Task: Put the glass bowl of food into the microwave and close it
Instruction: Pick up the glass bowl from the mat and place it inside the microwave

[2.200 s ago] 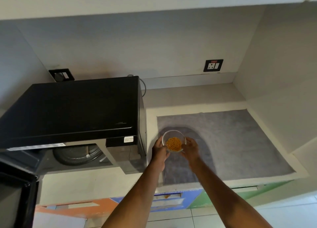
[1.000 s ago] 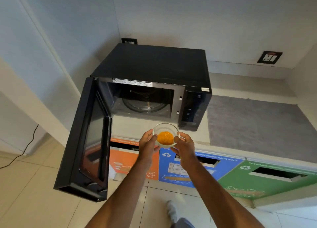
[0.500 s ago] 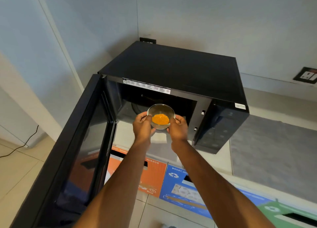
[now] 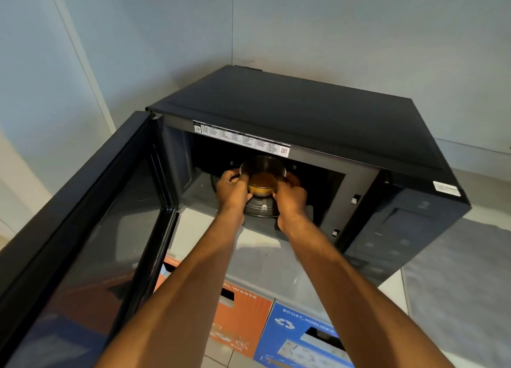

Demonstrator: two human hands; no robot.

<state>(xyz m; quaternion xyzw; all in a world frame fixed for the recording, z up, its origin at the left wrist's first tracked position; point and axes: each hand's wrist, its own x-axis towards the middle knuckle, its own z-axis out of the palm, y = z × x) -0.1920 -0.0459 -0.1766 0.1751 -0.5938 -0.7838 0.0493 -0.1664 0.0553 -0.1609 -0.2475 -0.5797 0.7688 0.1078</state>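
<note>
Both hands have carried the glass bowl (image 4: 262,178) from in front of the microwave (image 4: 290,113) into its cavity. Left hand (image 4: 231,188) and right hand (image 4: 291,195) clasp the bowl's sides above the turntable (image 4: 260,208). Its door (image 4: 83,243) stands wide open at left.

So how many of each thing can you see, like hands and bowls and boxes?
Hands: 2, left and right
Bowl: 1
Microwave: 1
Boxes: 2, orange and blue
Mat: 1
Total: 7
</note>
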